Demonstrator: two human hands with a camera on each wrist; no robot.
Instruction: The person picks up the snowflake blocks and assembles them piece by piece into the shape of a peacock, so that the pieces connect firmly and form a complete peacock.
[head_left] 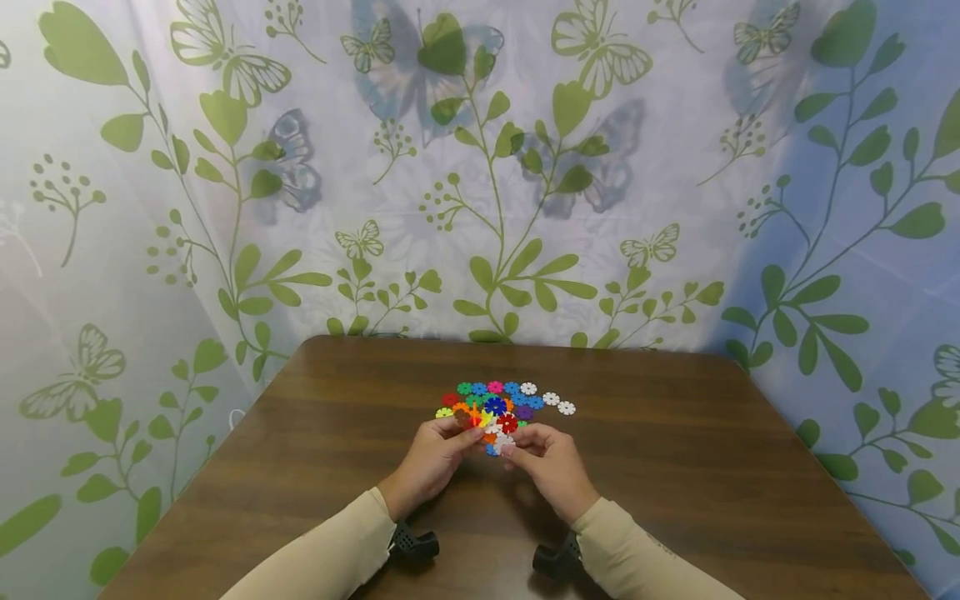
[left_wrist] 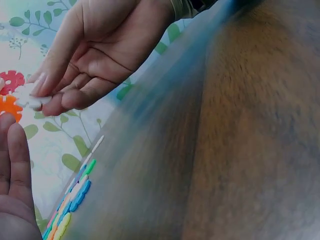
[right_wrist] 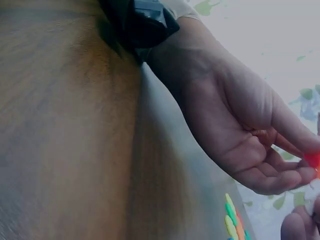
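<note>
the left hand (head_left: 429,460) is pinching a red-orange plastic piece (right_wrist: 313,159) beside a blue flower-shaped plastic disc (head_left: 495,407); the right hand (head_left: 553,467) is pinching a white, notched plastic disc (head_left: 504,444), which is lying between both hands, nearer the right.

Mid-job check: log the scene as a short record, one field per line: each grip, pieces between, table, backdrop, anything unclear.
Left grip: pinches red-orange piece
Right grip: pinches white disc
Between hands: red disc and orange disc beside the white one
Table: brown wood-look top; flat, multicoloured discs beyond the hands, including pink disc and purple disc
Backdrop: leaf-and-butterfly print
Unclear: how the pieces join; exact disc count
</note>
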